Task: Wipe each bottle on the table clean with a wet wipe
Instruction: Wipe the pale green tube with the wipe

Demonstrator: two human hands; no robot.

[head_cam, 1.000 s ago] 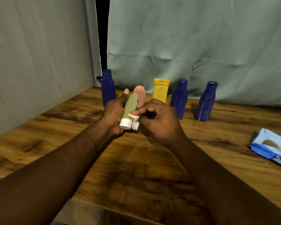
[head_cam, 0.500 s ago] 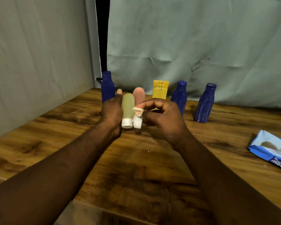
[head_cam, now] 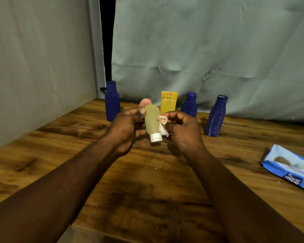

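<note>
Left hand grips green bottle cap-down above surface; right hand pinches wet wipe against its side; best to rotate bottle, covering cap and every face.

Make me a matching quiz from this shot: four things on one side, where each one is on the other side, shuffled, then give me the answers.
Things
1. green bottle
2. wet wipe
3. yellow tube
4. blue wipes pack

Where
a. lying flat on the table, far right
b. held cap-down in the left hand
c. standing upright at the back
d. pinched in the right hand

Pairs: 1-b, 2-d, 3-c, 4-a
</note>
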